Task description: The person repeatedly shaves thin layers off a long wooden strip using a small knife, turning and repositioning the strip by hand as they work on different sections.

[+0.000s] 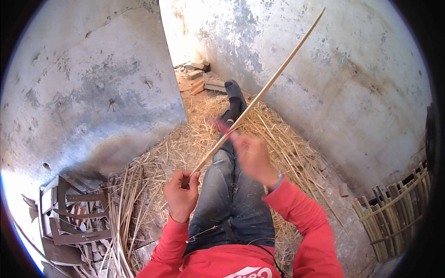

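Note:
A long, pale bamboo strip (pixel 275 74) slants across my lap, its thin far end rising toward the right wall. My left hand (pixel 180 194) pinches it near its lower end, with a short tail poking out below the fingers. At the strip's middle, my right hand (pixel 254 157) is closed and blurred by motion. A smeared reddish thing (pixel 221 126) shows at its fingers, across the strip; its kind cannot be made out. My legs in worn jeans (pixel 214 180) stretch out beneath the strip, feet crossed in dark slippers.
Straw-like shavings (pixel 162 157) cover the floor around my legs. A bundle of thin strips (pixel 125 208) lies left, beside a broken dark frame (pixel 83 238). More strips (pixel 296 157) lie right, near a stick panel (pixel 394 217). Bricks (pixel 195 74) sit ahead between two walls.

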The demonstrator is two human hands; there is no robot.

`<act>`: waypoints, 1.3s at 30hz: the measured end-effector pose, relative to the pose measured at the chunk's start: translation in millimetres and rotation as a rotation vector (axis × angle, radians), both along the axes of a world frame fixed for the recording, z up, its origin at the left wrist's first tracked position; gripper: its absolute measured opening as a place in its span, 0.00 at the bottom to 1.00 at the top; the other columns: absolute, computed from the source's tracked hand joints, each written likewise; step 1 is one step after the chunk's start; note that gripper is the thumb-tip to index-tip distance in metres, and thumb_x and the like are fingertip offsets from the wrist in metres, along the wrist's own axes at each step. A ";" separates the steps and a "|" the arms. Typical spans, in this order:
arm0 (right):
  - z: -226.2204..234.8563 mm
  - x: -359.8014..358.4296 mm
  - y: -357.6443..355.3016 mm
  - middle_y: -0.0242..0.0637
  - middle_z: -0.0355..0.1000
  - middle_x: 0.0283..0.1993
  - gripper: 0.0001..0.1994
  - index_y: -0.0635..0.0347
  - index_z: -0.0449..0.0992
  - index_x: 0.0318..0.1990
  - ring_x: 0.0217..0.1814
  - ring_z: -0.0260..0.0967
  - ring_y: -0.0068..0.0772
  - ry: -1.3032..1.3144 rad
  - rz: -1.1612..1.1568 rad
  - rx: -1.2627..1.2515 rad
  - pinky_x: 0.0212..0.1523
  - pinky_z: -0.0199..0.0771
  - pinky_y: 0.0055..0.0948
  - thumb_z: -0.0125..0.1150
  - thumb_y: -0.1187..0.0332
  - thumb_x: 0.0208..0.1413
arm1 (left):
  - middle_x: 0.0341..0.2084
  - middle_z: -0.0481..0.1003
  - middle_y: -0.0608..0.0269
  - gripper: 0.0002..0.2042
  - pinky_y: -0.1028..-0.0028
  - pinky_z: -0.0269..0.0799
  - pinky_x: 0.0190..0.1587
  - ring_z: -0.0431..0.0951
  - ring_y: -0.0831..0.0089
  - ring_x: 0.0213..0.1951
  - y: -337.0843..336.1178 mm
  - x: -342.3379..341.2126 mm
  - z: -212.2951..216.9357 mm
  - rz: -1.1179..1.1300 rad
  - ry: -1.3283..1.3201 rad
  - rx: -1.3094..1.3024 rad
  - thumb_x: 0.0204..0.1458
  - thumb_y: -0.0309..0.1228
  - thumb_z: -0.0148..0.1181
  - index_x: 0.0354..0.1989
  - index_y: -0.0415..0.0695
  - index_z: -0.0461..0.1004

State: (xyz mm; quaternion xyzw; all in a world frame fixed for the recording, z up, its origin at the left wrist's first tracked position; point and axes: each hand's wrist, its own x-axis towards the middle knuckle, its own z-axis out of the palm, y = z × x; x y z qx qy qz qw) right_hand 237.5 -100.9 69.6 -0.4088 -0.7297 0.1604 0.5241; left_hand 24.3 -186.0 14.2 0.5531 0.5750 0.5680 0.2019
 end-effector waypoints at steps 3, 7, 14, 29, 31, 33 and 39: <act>12.2 10.5 0.9 0.56 0.65 0.17 0.23 0.65 0.74 0.25 0.17 0.64 0.57 0.107 -0.128 -0.153 0.21 0.61 0.46 0.54 0.57 0.71 | 0.22 0.78 0.66 0.06 0.82 0.70 0.29 0.77 0.84 0.26 -1.6 8.5 0.9 -0.025 -0.043 -0.014 0.60 0.24 0.66 0.35 0.36 0.76; -18.2 -12.2 -12.2 0.40 0.58 0.14 0.28 0.65 0.74 0.25 0.17 0.56 0.28 -0.051 0.087 -0.189 0.22 0.58 0.39 0.52 0.50 0.72 | 0.22 0.80 0.65 0.06 0.82 0.70 0.30 0.78 0.83 0.26 1.1 6.2 7.1 -0.014 0.049 -0.058 0.59 0.25 0.67 0.34 0.36 0.77; -8.1 -2.6 -7.8 0.38 0.60 0.16 0.26 0.67 0.77 0.29 0.20 0.57 0.25 -0.070 -0.010 -0.297 0.23 0.60 0.38 0.51 0.52 0.72 | 0.23 0.80 0.64 0.05 0.81 0.72 0.31 0.79 0.82 0.27 0.4 7.7 2.7 -0.031 0.026 -0.098 0.59 0.24 0.67 0.35 0.36 0.78; 3.8 -6.4 -1.2 0.28 0.64 0.16 0.19 0.63 0.76 0.25 0.19 0.56 0.23 0.151 0.022 -0.329 0.22 0.58 0.33 0.69 0.56 0.61 | 0.24 0.82 0.61 0.04 0.79 0.70 0.27 0.80 0.79 0.24 0.3 13.0 -2.0 0.090 0.222 0.013 0.57 0.24 0.67 0.38 0.39 0.79; 7.4 -8.1 2.5 0.33 0.66 0.16 0.19 0.64 0.77 0.26 0.20 0.59 0.24 0.113 -0.081 -0.343 0.23 0.60 0.34 0.68 0.58 0.61 | 0.23 0.81 0.60 0.05 0.77 0.69 0.25 0.79 0.76 0.22 -1.2 16.2 -5.2 0.134 0.316 0.092 0.55 0.24 0.68 0.38 0.41 0.80; 1.9 -6.7 9.7 0.35 0.66 0.16 0.18 0.64 0.77 0.26 0.20 0.60 0.24 0.081 -0.076 -0.324 0.23 0.61 0.35 0.68 0.58 0.61 | 0.22 0.80 0.58 0.05 0.74 0.68 0.23 0.78 0.72 0.20 0.8 15.9 -8.3 0.180 0.414 0.173 0.54 0.24 0.69 0.38 0.43 0.80; -10.7 -18.6 -4.2 0.45 0.68 0.19 0.14 0.65 0.77 0.29 0.20 0.63 0.37 0.073 0.034 -0.260 0.25 0.63 0.40 0.66 0.62 0.62 | 0.21 0.78 0.55 0.04 0.66 0.68 0.22 0.77 0.62 0.18 10.5 13.5 -19.0 0.209 0.485 0.258 0.54 0.27 0.69 0.36 0.45 0.81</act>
